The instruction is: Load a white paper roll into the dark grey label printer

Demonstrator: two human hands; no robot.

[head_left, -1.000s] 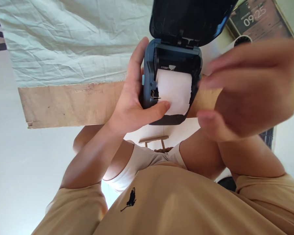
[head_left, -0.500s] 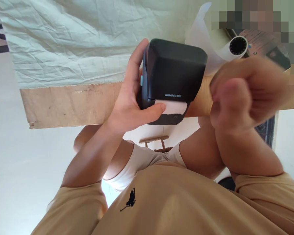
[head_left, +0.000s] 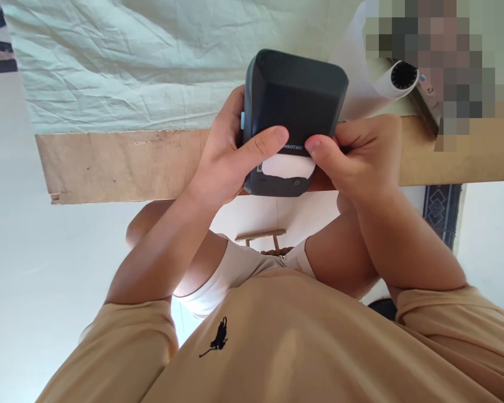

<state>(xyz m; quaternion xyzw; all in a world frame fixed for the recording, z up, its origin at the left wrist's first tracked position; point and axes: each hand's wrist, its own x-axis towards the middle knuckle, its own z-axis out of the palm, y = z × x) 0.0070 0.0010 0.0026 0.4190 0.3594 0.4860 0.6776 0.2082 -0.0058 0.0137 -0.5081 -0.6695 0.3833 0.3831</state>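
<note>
A small dark label printer stands at the near edge of the wooden table, its lid closed. A strip of white paper sticks out of its front slot. My left hand wraps the printer's left side, thumb pressed on the lid's front edge. My right hand grips the right side, thumb on the lid next to the left thumb.
A crumpled pale cloth covers the table behind the printer. A white paper roll with a loose tail lies at the back right, next to a blurred-out area. Below are my knees and a white floor.
The printer's lid went from open to closed. My right hand came in from the right and took hold of the printer; both thumbs now press on the lid.
</note>
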